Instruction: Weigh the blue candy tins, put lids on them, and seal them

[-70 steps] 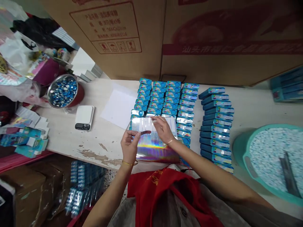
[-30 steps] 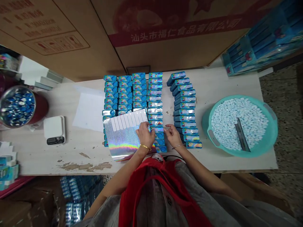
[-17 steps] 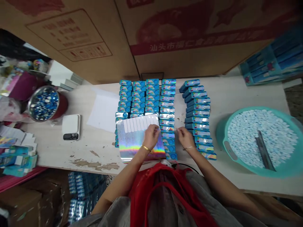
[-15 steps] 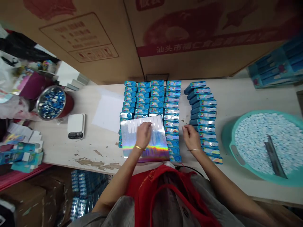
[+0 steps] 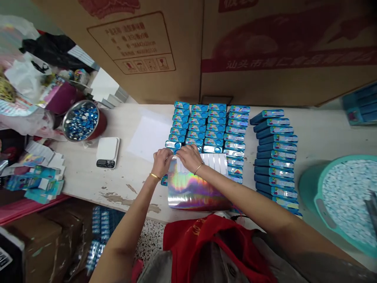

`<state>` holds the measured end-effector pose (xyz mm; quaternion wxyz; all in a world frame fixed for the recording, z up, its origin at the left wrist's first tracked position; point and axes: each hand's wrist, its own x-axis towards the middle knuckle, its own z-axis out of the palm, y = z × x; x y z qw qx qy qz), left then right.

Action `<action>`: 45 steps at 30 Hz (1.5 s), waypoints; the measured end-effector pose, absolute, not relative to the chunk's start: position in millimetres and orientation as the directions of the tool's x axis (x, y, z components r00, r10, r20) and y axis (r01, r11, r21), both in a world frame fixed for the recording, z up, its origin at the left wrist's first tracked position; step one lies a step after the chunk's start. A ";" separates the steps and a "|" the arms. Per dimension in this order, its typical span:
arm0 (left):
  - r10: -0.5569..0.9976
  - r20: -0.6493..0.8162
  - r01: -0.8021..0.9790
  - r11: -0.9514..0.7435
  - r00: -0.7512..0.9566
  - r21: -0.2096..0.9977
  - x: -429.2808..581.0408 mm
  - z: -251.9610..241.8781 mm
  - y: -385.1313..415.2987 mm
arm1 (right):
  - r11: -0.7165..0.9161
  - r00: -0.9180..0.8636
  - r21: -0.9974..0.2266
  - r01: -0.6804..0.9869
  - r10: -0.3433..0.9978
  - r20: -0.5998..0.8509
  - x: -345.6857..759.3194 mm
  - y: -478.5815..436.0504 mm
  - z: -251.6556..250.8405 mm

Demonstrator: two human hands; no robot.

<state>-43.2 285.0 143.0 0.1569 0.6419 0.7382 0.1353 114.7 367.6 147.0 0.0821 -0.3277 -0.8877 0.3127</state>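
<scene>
A shiny rainbow-silver sticker sheet [image 5: 197, 190] with pale strips along its upper part lies over the near rows of small blue boxes [image 5: 217, 121]. My left hand [image 5: 161, 163] is closed in a pinch at the sheet's upper left corner. Reaching across the sheet, my right hand [image 5: 190, 158] has its fingers pressed together beside the left fingertips. Whatever sits between the right fingertips is too small and covered to make out. Shiny strips show on the ends of the boxes in the column [image 5: 235, 137] right of the sheet and in the separate right-hand column [image 5: 279, 161].
Large cardboard cartons [image 5: 141, 86] wall off the back of the table. To the left are white paper [image 5: 147, 131], a small white scale [image 5: 107, 150] and a pot [image 5: 101, 125] of blue wrapped pieces. At right stands a turquoise tub [image 5: 319, 196] of small pale pieces.
My right hand has crossed left from beside the right-hand column to the sheet's upper left corner. My left hand has shifted from the sheet's middle to that corner. The view has turned left.
</scene>
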 end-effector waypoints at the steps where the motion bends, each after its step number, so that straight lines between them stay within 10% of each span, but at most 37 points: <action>1: 0.992 -0.049 0.907 0.122 -0.112 0.402 -44.5 146.0 283.7 | 0.576 -0.778 -0.613 0.541 0.619 -0.105 109.7 366.6 146.4; 11: 0.999 0.043 0.963 -0.040 0.029 0.266 -38.5 143.3 258.8 | 0.453 -0.726 -0.644 0.617 0.643 -0.243 101.1 370.9 137.3; 18: 0.986 0.100 0.877 0.068 -0.131 0.475 -6.7 187.3 208.6 | 0.515 -0.729 -0.590 0.621 0.656 -0.195 95.9 372.5 134.1; 24: 0.690 -0.114 0.094 0.257 -0.715 0.962 37.5 226.6 215.2 | 0.280 -0.583 -0.934 0.224 0.806 0.101 149.7 341.7 166.3; 32: 0.780 -0.455 -0.332 0.332 -0.429 0.883 127.9 206.4 245.4 | -0.360 -0.313 -0.927 0.105 0.873 -0.375 267.6 283.4 192.1; 39: 0.856 -0.469 -0.126 0.452 -0.218 0.883 188.6 162.3 254.6 | -0.389 -0.076 -0.887 0.251 0.905 -0.418 349.8 276.4 163.3; 45: 0.932 -0.269 0.493 0.357 -0.241 0.794 198.1 151.2 262.1 | -0.354 -0.061 -0.865 0.355 0.915 -0.399 357.1 281.6 140.6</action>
